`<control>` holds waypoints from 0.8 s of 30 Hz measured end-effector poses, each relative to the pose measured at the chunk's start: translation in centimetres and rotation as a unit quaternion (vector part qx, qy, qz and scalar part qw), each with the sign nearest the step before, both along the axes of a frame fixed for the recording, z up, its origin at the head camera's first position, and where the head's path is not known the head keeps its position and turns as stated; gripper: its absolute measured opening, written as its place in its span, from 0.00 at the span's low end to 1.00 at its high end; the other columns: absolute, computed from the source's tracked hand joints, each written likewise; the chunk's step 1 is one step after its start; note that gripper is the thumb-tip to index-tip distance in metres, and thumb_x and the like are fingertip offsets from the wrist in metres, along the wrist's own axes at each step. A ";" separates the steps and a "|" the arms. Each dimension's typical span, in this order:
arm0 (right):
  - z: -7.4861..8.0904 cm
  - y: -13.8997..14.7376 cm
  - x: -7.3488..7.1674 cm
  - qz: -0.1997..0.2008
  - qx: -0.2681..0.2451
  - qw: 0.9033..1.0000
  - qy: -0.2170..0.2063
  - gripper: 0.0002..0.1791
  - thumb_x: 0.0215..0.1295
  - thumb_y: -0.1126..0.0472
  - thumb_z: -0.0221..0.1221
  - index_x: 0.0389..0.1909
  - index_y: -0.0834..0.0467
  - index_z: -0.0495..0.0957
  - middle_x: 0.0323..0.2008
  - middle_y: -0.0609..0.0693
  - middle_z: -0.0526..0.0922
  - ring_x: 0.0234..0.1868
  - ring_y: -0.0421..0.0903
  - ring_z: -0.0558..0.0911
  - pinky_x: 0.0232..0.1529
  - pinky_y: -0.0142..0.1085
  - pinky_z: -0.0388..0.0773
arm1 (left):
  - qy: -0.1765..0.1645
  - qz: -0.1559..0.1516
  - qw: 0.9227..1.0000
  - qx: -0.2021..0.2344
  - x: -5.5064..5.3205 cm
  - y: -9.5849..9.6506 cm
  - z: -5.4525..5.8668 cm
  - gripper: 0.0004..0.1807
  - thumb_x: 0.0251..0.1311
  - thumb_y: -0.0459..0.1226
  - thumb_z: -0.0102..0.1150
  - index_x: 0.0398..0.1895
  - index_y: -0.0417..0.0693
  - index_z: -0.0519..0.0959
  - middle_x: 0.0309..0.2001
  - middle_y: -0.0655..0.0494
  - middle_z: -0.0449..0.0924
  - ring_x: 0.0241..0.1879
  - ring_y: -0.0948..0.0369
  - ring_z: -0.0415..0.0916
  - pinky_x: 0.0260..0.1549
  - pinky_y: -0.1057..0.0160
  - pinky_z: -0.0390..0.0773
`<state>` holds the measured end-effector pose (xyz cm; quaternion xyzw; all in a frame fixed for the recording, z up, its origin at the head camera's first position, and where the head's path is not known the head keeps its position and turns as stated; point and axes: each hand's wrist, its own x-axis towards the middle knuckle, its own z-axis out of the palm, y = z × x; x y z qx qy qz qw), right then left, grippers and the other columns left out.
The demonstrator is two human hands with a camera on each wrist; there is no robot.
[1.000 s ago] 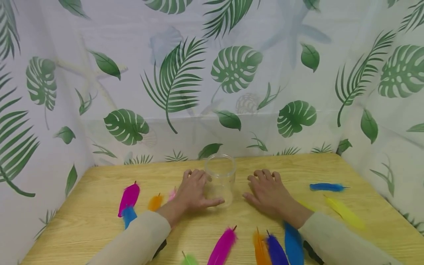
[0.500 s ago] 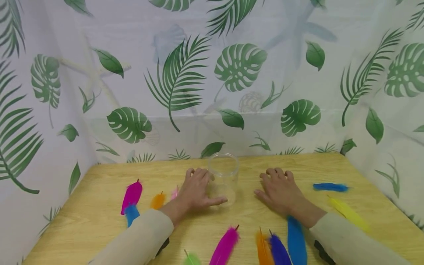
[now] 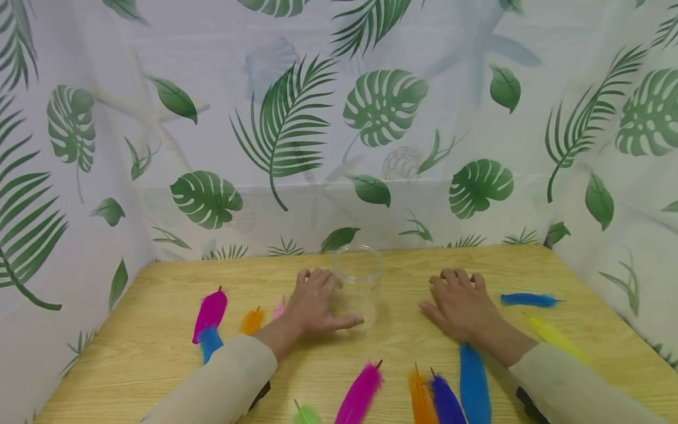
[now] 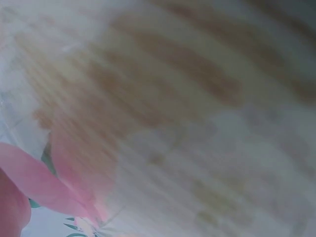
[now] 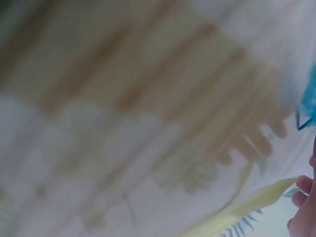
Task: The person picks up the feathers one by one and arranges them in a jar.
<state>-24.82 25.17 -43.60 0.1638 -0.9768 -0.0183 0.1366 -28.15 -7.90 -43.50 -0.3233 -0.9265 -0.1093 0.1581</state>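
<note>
A clear, empty plastic jar [image 3: 359, 284] stands upright on the wooden table [image 3: 159, 347]. My left hand [image 3: 312, 306] lies flat on the table against the jar's left side, thumb stretched along its base. My right hand [image 3: 464, 307] rests palm down on the table, a hand's width to the right of the jar, holding nothing. Coloured feathers lie scattered: magenta [image 3: 209, 308], orange [image 3: 251, 321] and blue [image 3: 210, 343] left of my left arm, and a blue one [image 3: 527, 300] and a yellow one [image 3: 553, 337] right of my right hand. Both wrist views are blurred.
Near the front edge lie a magenta feather [image 3: 359, 393], an orange one [image 3: 421, 398], a purple one [image 3: 446, 401], a blue one [image 3: 473, 383] and a green one [image 3: 304, 414]. Leaf-print curtains [image 3: 339, 129] close in the table at back and both sides.
My right hand has slid to the right across the table, away from the jar and toward the blue feather. The left hand and the jar have stayed put.
</note>
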 end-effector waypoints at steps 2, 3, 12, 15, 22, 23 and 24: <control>0.2 0.4 0.1 -0.007 -0.002 1.000 -0.007 0.33 0.73 0.38 0.49 0.61 0.61 0.72 0.58 0.61 0.72 0.61 0.63 0.67 0.57 0.65 0.59 | 0.000 -0.002 1.000 0.004 0.0 0.0 0.0 0.43 0.50 0.73 0.55 0.52 0.47 0.76 0.51 0.54 0.77 0.54 0.55 0.69 0.62 0.44 0.57; 0.3 0.6 0.1 -0.010 -0.002 1.000 -0.011 0.33 0.73 0.37 0.49 0.62 0.61 0.72 0.58 0.61 0.72 0.61 0.63 0.67 0.57 0.65 0.59 | -0.001 -0.001 1.000 0.003 0.0 -0.1 0.0 0.43 0.50 0.74 0.55 0.52 0.48 0.76 0.51 0.54 0.76 0.55 0.55 0.69 0.62 0.45 0.57; 0.5 2.4 0.4 -0.026 0.002 1.000 -0.015 0.35 0.73 0.34 0.45 0.61 0.61 0.70 0.59 0.63 0.71 0.62 0.66 0.66 0.56 0.67 0.58 | -0.001 0.002 1.000 0.002 0.1 -0.1 0.0 0.42 0.51 0.74 0.54 0.51 0.48 0.75 0.51 0.55 0.76 0.55 0.56 0.68 0.62 0.45 0.57; 0.6 3.0 0.5 -0.039 0.004 0.999 -0.016 0.35 0.73 0.35 0.46 0.62 0.62 0.68 0.59 0.64 0.70 0.62 0.67 0.65 0.55 0.66 0.59 | 0.000 0.004 1.000 -0.004 0.0 -0.1 0.0 0.42 0.51 0.74 0.53 0.51 0.49 0.75 0.50 0.55 0.76 0.55 0.56 0.69 0.62 0.46 0.57; 0.7 4.4 0.8 -0.089 0.001 0.996 -0.002 0.38 0.70 0.37 0.52 0.60 0.68 0.66 0.56 0.69 0.70 0.59 0.70 0.66 0.52 0.66 0.60 | -0.002 0.002 1.000 0.002 -0.2 -0.1 0.1 0.42 0.51 0.74 0.53 0.51 0.48 0.75 0.50 0.55 0.76 0.54 0.56 0.69 0.62 0.46 0.57; 0.7 4.7 0.8 -0.098 -0.001 0.995 -0.005 0.39 0.69 0.37 0.53 0.60 0.69 0.65 0.56 0.70 0.70 0.59 0.70 0.65 0.52 0.67 0.59 | -0.004 0.003 1.000 0.000 -0.2 -0.1 0.1 0.42 0.51 0.74 0.53 0.51 0.49 0.75 0.50 0.55 0.76 0.54 0.57 0.69 0.62 0.46 0.57; 0.6 5.0 0.9 -0.108 -0.003 0.994 -0.011 0.41 0.69 0.36 0.53 0.61 0.71 0.64 0.56 0.71 0.69 0.59 0.71 0.65 0.53 0.68 0.58 | -0.006 0.003 1.000 -0.001 -0.1 -0.1 0.1 0.42 0.51 0.74 0.53 0.52 0.49 0.75 0.50 0.55 0.76 0.54 0.57 0.69 0.62 0.46 0.57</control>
